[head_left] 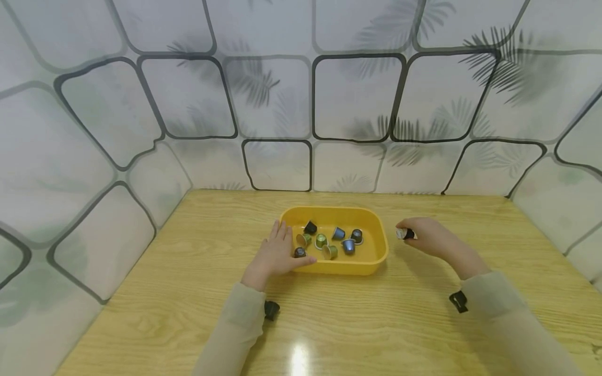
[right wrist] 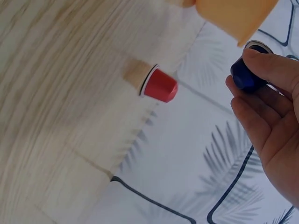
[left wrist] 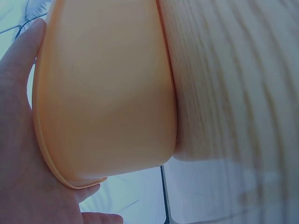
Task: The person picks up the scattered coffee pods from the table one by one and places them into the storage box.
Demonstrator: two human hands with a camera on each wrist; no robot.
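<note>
A yellow plastic tray holds several coffee capsules, among them a black capsule, a green capsule and a blue capsule. My left hand rests with outspread fingers on the tray's left end, thumb along the front rim. The tray's outer wall fills much of the left wrist view. To the right of the tray, my right hand pinches a dark blue coffee capsule between thumb and fingers. A red coffee capsule stands on the table near that hand; the head view does not show it.
The light wooden table meets a patterned white backdrop at the back and sides. Dark wrist-camera mounts, such as the black mount by the right sleeve, stick out at both wrists.
</note>
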